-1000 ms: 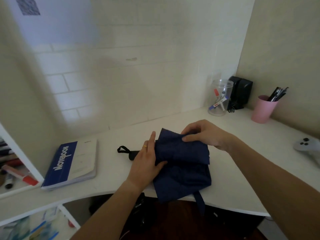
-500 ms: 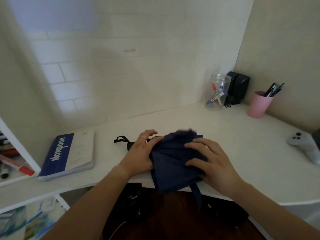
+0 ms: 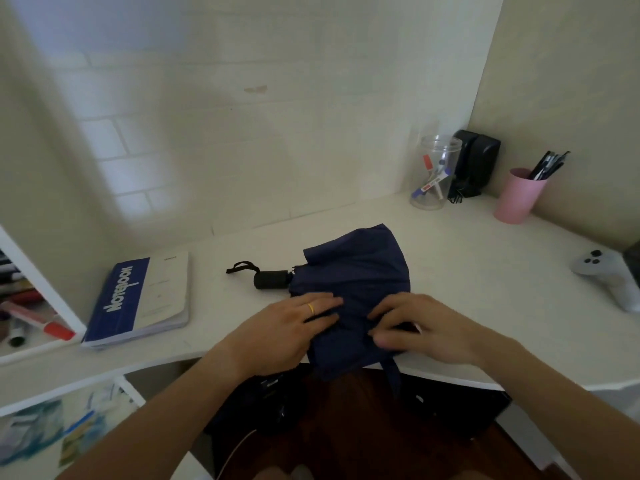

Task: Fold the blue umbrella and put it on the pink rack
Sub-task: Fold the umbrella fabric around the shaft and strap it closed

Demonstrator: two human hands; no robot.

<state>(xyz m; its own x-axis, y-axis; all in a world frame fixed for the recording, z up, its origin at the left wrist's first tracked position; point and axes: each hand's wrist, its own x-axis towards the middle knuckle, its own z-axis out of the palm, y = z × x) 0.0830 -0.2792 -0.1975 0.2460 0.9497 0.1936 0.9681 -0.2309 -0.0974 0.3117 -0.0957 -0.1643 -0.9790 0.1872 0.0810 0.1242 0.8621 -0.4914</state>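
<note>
While the desk point(image 3: 450, 271) carries everything, the umbrella point(image 3: 356, 271) lies at its front edge — canopy bunched, a strap hanging over the edge, black handle point(image 3: 272, 279) pointing left. Left of the umbrella lies a notebook point(image 3: 138, 299); far right of it stands a pink cup point(image 3: 517, 195). The left hand point(image 3: 287, 327) rests flat on the cloth, fingers straight — the right hand point(image 3: 426, 327) pinches folds with curled fingers.

The only legible text is the word "Notebook", printed in white letters along the blue band of the notebook point(image 3: 138, 299) cover lying on the desk point(image 3: 485, 271). Smaller print on its pale part is too small to read.
</note>
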